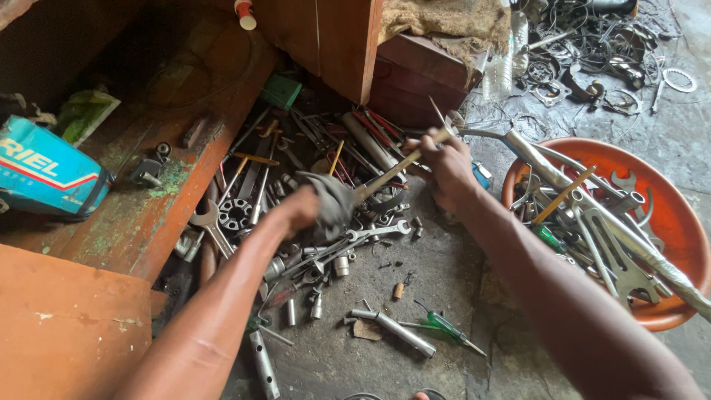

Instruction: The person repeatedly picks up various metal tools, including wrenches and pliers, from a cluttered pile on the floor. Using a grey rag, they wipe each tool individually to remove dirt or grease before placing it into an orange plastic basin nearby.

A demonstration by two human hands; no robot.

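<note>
tub (670,222): orange, round, crammed with metal tools and a long pipe
green screwdriver (444,327): on the floor, left of the tub
spanners (370,235): scattered heap further left of the tub
scrap rings (592,52): piled behind the tub
blue packet (44,170): far left, on wooden shelf

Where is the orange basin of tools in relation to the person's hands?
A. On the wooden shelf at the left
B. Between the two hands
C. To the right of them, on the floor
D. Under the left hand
C: the orange basin sits on the floor right of the right hand, while the left hand wipes a long tool with a rag.
</note>
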